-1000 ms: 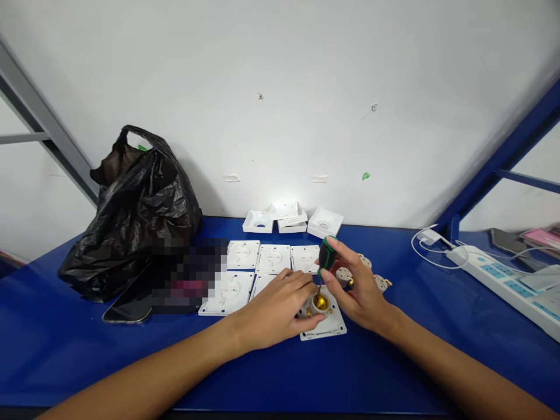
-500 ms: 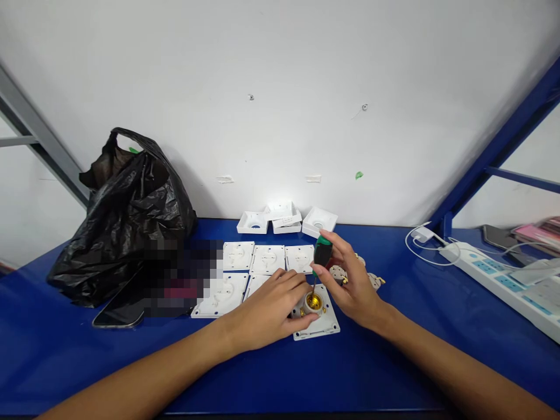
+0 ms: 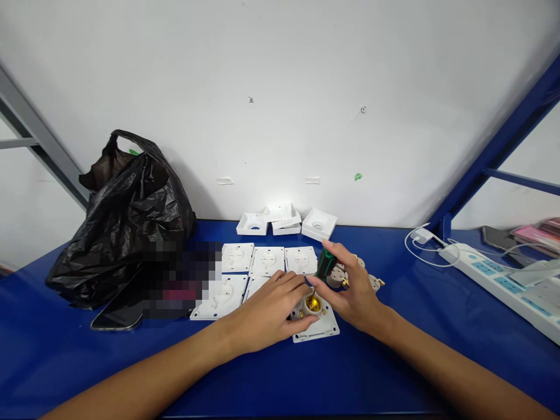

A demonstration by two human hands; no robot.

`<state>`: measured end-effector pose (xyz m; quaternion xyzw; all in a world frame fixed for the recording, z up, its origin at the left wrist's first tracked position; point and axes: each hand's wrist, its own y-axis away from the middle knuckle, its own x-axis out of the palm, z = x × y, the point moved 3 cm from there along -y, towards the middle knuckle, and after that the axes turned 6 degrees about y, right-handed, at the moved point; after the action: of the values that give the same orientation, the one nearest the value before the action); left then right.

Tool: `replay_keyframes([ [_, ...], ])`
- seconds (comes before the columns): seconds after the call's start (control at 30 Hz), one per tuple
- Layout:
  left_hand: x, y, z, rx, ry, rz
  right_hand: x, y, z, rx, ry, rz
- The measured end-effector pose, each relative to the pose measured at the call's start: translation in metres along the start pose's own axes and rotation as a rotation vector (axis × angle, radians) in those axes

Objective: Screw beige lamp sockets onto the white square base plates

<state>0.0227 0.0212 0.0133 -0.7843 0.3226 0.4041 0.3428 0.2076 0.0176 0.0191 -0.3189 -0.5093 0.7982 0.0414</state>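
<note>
Lower and more tilted than before, the screwdriver [image 3: 325, 264] is pinched by fingertips of the right hand [image 3: 359, 293], shaft reaching into the brass-lined socket [image 3: 313, 304] below. Left hand [image 3: 276, 309] fingers clasp that socket on a white plate [image 3: 317, 332]; bare tabletop [image 3: 289, 379] lies nearer.

screwdriver [image 3: 325, 264]: tip indistinct | power strip [image 3: 499, 276]: right end cut off

markings: no text, label, brand, number or sign legible. faint marks on the edge of one stacked white cover [image 3: 286, 222], too small to read. pixelated patch [image 3: 181, 283] at left on surface [image 3: 280, 382], unreadable.
</note>
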Motion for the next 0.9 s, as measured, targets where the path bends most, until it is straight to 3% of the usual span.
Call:
replay_keyframes([
  [0.17, 0.0003, 0.0005, 0.0007, 0.003, 0.015, 0.006, 0.0043, 0.0062, -0.0033, 0.094, -0.077, 0.039],
  [0.4, 0.0007, 0.0007, 0.0002, -0.001, 0.008, -0.002, 0.0038, 0.0003, 0.0000, 0.085, -0.102, 0.125],
  [0.53, 0.0005, 0.0005, 0.0003, 0.008, 0.010, -0.006, -0.0001, -0.0018, -0.0015, 0.048, -0.075, 0.013],
  [0.7, 0.0009, 0.0002, 0.0007, 0.000, -0.003, -0.004, 0.0026, -0.0016, -0.0015, 0.066, -0.083, 0.107],
  [0.83, 0.0009, -0.0003, 0.0007, -0.001, -0.001, 0.007, 0.0006, -0.0014, 0.0009, 0.011, -0.045, -0.044],
  [0.9, 0.0007, -0.0006, 0.0009, -0.004, 0.004, 0.011, 0.0018, -0.0004, 0.0010, -0.005, -0.030, -0.022],
])
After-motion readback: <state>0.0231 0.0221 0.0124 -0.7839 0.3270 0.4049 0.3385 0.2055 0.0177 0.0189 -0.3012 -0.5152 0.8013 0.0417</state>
